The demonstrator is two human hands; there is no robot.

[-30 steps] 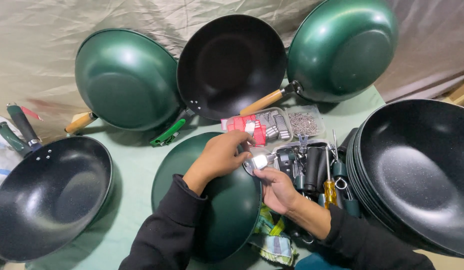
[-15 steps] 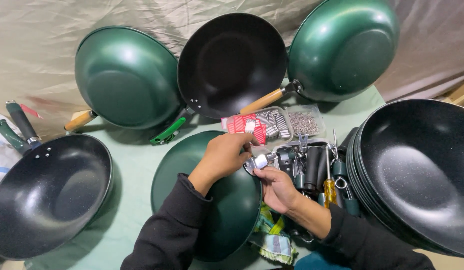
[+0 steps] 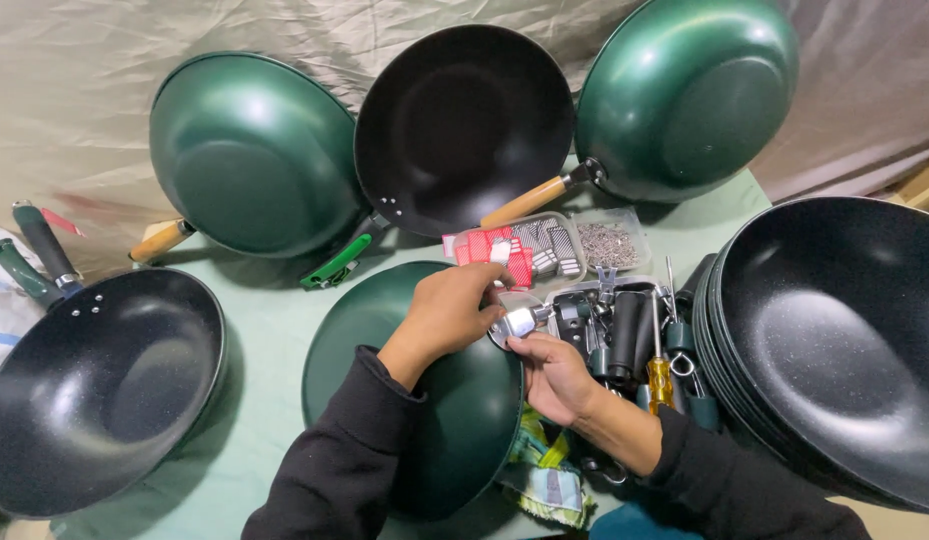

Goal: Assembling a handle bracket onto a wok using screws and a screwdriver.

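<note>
Left hand (image 3: pixel 449 315): fingers pinched together on a small silver metal fitting (image 3: pixel 519 321), at the rim of the upturned green wok (image 3: pixel 414 400).
Right hand (image 3: pixel 549 375): closed on the same fitting from below, thumb up against it.
Step in hand: by the look of it, seating the handle fitting on the wok's edge.
Next move calls for: a steady hold and a fastener or driver; the yellow-handled screwdriver (image 3: pixel 659 375) lies just beside, in the tool tray (image 3: pixel 624 330).
Around: screw box (image 3: pixel 609 243) beyond, stacked black woks (image 3: pixel 834 340) to the right.
</note>
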